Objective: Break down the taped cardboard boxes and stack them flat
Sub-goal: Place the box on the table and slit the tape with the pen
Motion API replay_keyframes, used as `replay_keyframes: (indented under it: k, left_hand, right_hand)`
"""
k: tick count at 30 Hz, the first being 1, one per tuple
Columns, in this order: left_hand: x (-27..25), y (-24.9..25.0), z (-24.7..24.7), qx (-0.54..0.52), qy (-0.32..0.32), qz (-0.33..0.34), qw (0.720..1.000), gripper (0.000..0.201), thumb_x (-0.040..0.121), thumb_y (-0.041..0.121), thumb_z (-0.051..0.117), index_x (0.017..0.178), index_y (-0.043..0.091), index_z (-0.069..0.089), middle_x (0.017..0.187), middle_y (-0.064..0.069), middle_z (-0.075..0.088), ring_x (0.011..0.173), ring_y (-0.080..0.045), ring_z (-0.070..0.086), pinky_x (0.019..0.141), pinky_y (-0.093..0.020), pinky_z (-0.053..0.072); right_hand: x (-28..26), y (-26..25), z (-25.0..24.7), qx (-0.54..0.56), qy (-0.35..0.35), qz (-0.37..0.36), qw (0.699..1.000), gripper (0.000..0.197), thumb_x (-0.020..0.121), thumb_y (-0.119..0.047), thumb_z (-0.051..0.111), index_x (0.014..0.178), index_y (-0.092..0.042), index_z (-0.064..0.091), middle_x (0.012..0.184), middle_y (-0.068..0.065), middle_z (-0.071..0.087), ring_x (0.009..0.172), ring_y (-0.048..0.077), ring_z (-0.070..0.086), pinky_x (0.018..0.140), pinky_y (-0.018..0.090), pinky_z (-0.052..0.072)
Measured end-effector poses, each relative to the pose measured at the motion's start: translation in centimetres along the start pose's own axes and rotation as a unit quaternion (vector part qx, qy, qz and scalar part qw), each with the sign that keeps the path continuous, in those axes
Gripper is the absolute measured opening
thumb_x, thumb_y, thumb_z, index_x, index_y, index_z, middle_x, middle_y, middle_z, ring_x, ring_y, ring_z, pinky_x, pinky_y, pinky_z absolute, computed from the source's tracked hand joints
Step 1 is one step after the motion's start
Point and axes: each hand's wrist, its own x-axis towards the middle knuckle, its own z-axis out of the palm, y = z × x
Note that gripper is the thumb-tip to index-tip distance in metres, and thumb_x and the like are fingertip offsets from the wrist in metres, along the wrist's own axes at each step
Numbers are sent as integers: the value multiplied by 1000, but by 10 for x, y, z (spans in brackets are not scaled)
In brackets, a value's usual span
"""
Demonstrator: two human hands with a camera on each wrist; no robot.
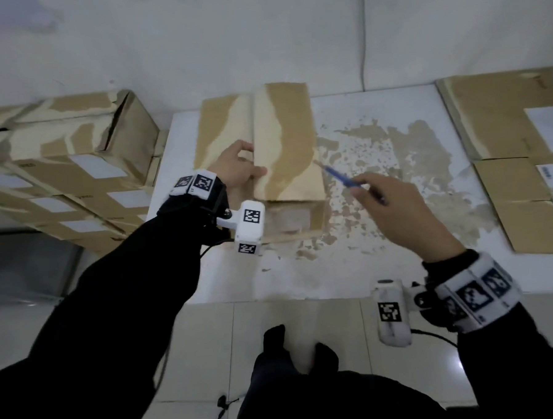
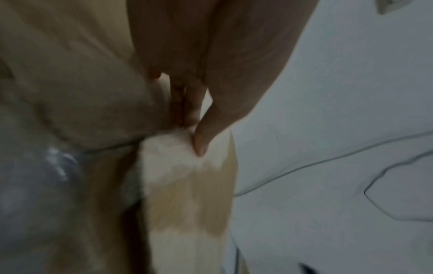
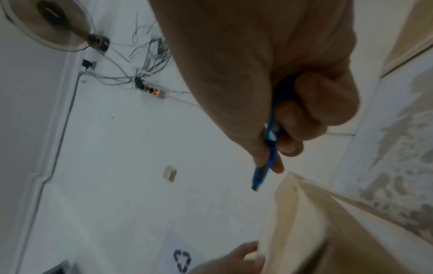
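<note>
My left hand (image 1: 239,171) holds the box (image 1: 285,151) flap; my right hand (image 1: 403,209) grips the blue knife (image 1: 340,177); flat boxes (image 1: 503,152) lie at three o'clock; full boxes (image 1: 73,156) wait at nine.

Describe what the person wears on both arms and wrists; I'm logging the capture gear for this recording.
Both arms are in black sleeves. Each wrist carries a white band of square black-and-white marker tiles, on the left and on the right. A white, boxy camera housing with the same kind of marker sits by each wrist, left and right. Thin black cables run from both units. The left hand and right hand are bare.
</note>
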Motion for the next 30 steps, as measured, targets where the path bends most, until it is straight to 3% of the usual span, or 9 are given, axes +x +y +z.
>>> replay_keyframes:
  k: [3,7,9,12,17,19,21,25,30]
  left_hand:
    - [-4,10,-24,270,-102,44,956,42,87,13,65,123,31,54,91,1,58,91,-19,55,87,-31,44]
    - [0,32,-27,504,-82,90,855,50,88,2,43,114,43,56,98,8,52,106,-17,49,102,-39,23]
    - [8,37,-24,540,-84,95,832,44,88,4,45,111,41,56,105,6,51,116,-22,42,105,-44,17]
    - [9,41,-12,536,-124,120,826,34,90,23,56,123,32,53,119,-5,53,118,-27,43,102,-41,28]
    - [-24,37,36,522,-187,167,815,75,75,56,69,137,24,41,132,-5,37,124,-26,36,103,-45,37]
    - [-33,29,38,526,-208,171,807,91,67,59,75,142,24,35,138,-3,32,127,-24,33,105,-45,36]
    - [-37,20,28,505,-203,194,816,93,69,61,72,144,25,33,141,-1,32,128,-21,33,107,-42,34]
    - [-29,-9,17,438,-105,345,823,72,78,72,42,122,17,57,111,-5,52,101,-22,46,90,-42,40]
    - [-23,-33,33,412,-13,424,806,48,91,54,35,98,9,51,98,-6,50,89,-24,42,82,-42,35]
  right_hand:
    - [20,18,-9,35,116,31,992,26,102,-25,37,106,-12,59,71,4,55,58,21,47,49,19,33]
    - [38,36,-1,58,126,118,983,29,103,-24,30,107,-9,55,73,0,48,60,13,42,52,14,34]
    - [34,40,15,128,79,153,977,25,103,-30,29,95,-19,51,89,12,55,73,28,52,70,39,49]
    - [18,27,36,155,70,156,973,25,103,-35,27,88,-24,44,102,17,55,91,38,57,77,56,51]
    - [7,14,60,289,25,148,946,21,104,-24,30,100,-12,48,104,-5,54,101,18,58,74,34,59]
    - [12,19,52,212,17,141,967,22,103,-21,34,100,-12,54,91,-4,57,82,15,57,58,14,51]
    - [15,26,38,118,-3,116,986,21,102,-19,37,98,-17,57,75,-1,56,59,13,48,46,10,37]
    - [9,34,17,30,-34,57,997,24,100,-18,40,114,-28,56,71,12,61,50,16,43,47,23,33]
    - [5,35,8,14,-56,35,998,22,99,-21,45,112,-25,62,64,17,58,48,17,40,48,24,31]
